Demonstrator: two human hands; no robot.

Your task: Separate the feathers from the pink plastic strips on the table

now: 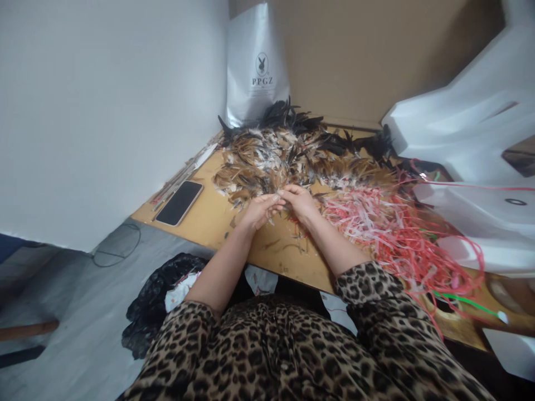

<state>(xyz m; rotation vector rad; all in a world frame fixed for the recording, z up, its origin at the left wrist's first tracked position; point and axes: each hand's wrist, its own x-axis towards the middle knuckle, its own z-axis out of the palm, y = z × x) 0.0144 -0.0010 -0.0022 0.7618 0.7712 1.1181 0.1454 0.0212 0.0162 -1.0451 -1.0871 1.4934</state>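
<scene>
My left hand and my right hand meet at the fingertips over the near edge of a feather pile. Both are closed in a pinch. A pale, feather-like wisp pokes out below my left fingers. Whatever lies between the right fingertips is too small and covered to make out. Brown feathers with whitish bases fill the pile, and long black feathers lie along its back. Loose feather bits are scattered on the wooden tabletop around my wrists.
Pink and red plastic strips lie tangled on the right, beside white machine-like housings. A phone rests at the left edge. Behind the feathers stands a silver bag. On the floor sits a black plastic bag; a wall bounds the left.
</scene>
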